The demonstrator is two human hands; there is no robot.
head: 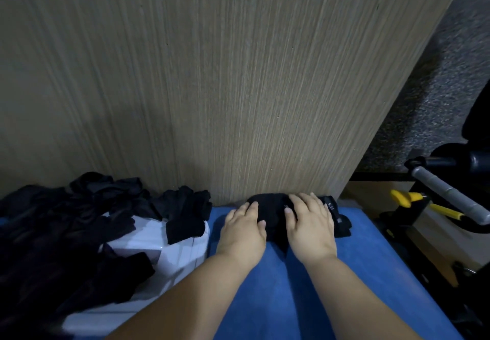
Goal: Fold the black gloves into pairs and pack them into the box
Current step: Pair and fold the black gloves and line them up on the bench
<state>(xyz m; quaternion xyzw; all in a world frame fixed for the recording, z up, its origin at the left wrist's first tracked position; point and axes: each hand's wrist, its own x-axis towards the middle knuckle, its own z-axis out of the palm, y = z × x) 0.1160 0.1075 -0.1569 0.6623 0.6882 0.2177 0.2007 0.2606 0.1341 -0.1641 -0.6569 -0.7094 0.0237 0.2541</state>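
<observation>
both hands flat on a black glove (273,215), beside glove-heaped white box (183,254)

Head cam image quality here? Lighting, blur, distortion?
Head view: dim light, the glove pile at left is crushed to near-black; left hand and right hand on the black glove are sharp; wide-angle stretch slants the wooden panel; soft shadow on its lower left.

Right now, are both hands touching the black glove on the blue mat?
Touching. The head view shows the left hand and right hand flat on the black glove.
</observation>
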